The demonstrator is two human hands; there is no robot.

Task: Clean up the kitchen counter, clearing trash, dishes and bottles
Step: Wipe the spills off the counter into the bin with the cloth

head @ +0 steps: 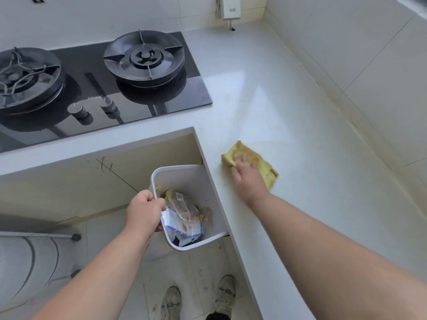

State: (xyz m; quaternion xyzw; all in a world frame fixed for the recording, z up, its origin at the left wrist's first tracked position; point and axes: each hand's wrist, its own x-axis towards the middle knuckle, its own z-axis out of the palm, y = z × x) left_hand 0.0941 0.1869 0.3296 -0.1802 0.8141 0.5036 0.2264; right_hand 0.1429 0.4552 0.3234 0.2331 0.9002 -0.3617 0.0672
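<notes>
A white L-shaped kitchen counter [265, 93] holds a yellow cloth [258, 162], soft and limp, near its inner edge. The right hand [246, 175] presses it with flat, spread fingers. Just below that edge, the left hand [144, 210] curls around the rim of a white plastic bin [184, 179], likely light and rigid, holding crumpled wrappers [184, 215].

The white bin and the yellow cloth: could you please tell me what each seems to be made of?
White bin: likely smooth matte plastic, with thin walls and a rounded rim.
Yellow cloth: soft absorbent fabric, perhaps microfibre, folded and fuzzy-looking.
</notes>
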